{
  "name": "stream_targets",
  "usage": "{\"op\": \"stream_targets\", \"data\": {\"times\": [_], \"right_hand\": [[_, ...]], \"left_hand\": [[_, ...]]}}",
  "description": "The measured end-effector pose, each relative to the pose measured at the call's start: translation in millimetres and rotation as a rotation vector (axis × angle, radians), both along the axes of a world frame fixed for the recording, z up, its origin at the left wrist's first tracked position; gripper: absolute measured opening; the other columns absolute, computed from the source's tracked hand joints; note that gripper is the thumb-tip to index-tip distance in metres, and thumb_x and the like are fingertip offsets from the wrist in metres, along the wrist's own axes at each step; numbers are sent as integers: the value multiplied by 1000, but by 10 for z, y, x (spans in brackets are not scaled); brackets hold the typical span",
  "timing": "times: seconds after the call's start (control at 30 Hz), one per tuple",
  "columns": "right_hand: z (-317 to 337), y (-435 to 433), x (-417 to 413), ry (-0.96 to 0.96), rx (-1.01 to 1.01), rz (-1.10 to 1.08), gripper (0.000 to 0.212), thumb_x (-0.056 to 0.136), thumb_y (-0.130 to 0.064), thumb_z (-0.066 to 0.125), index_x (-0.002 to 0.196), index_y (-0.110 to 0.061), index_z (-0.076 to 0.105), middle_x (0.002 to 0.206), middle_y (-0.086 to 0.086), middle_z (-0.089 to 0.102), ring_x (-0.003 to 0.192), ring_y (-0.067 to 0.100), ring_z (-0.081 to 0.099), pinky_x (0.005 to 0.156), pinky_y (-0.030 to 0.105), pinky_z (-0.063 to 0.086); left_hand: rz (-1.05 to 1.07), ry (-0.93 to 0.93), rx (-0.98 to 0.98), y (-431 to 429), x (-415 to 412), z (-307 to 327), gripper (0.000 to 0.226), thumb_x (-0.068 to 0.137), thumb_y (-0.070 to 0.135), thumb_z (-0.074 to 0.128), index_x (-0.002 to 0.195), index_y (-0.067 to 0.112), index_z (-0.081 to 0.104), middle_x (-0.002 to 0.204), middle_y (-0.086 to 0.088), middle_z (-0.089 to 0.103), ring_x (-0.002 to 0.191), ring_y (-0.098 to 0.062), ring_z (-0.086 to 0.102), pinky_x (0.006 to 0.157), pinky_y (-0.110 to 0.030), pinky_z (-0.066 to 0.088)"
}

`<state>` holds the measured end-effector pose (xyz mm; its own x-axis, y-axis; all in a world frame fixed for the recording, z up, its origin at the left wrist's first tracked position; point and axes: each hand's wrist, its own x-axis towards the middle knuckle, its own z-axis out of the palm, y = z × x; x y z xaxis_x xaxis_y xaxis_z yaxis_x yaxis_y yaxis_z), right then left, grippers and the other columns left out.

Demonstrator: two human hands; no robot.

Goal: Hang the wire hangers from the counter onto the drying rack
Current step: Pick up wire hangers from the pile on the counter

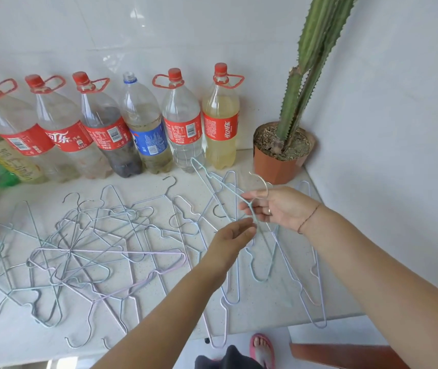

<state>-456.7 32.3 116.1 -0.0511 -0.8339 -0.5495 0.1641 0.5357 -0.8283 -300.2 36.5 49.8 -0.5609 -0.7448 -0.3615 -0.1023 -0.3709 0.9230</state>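
Several pale blue, grey and lilac wire hangers [84,251] lie tangled across the white counter [13,344]. My right hand [279,206] is raised over the counter's right part and pinches the neck of a light blue hanger [213,182], whose hook curls up above the fingers. Just below it, my left hand [232,237] reaches in with its fingers relaxed, the fingertips close to that same hanger's neck; whether they touch the wire is unclear. More hangers [316,275] lie under both forearms. No drying rack is in view.
A row of large plastic bottles [183,121] stands along the tiled back wall. A tall cactus in an orange pot [279,163] occupies the back right corner. The counter's front edge runs below, with a pink-sandalled foot [261,347] on the floor.
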Motion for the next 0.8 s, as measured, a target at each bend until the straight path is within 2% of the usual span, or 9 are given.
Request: {"op": "stream_targets", "data": {"times": [0.07,0.13,0.2,0.27,0.33,0.4,0.43,0.53,0.8], "right_hand": [[-44,-33,28,-148,15,24,22,93,-14,45,108,-6,59,97,11,68,85,17,63,72,23,45],[-83,-62,42,-263,24,34,20,93,-13,44,105,-7,59,96,11,68,84,18,64,75,26,47],[-173,-86,5,-256,1,16,17,92,-13,46,99,-8,62,89,9,69,80,17,66,74,27,51],[-394,-101,-125,-5,-21,-21,15,89,-12,53,96,-7,65,83,8,67,74,15,65,65,23,52],[-700,-56,-299,347,23,-98,18,78,-8,61,92,0,67,76,12,60,66,21,56,58,25,43],[-1047,64,-463,595,136,-132,20,68,-12,63,80,3,67,73,12,55,64,23,49,60,27,38],[-1203,145,-509,678,181,-110,14,70,-15,65,75,-2,66,76,9,55,65,22,50,61,26,38],[-1502,358,-513,828,221,-33,11,76,-23,69,77,-14,63,87,5,65,77,19,57,70,25,43],[-1684,424,-418,912,193,-117,10,78,-17,68,85,-10,71,89,5,71,89,22,64,71,21,41]], "left_hand": [[24,22,-32,-11,-33,56,22,90,21,59,110,15,67,103,1,70,98,-11,64,94,-26,46],[73,47,-34,-31,-27,89,13,91,15,58,99,11,68,91,-4,71,82,-13,68,85,-25,51],[126,65,-14,-49,2,84,13,92,10,55,92,11,68,80,-3,72,65,-14,67,77,-25,54],[172,71,12,-64,47,62,15,94,9,52,94,11,67,71,0,72,57,-12,63,71,-23,54],[205,62,20,-80,93,31,16,96,11,49,98,13,65,69,2,71,54,-10,61,70,-21,53],[221,53,19,-77,128,9,18,96,12,48,101,14,65,70,3,72,55,-9,60,71,-20,53],[222,45,16,-70,141,-2,18,97,13,48,103,14,65,71,3,72,56,-8,60,73,-20,53],[213,19,10,-43,154,-32,18,97,15,47,101,17,64,72,4,72,60,-7,60,75,-20,51],[248,-29,24,-46,151,-52,22,98,17,44,100,18,67,66,6,68,55,-6,54,74,-24,46]]}}
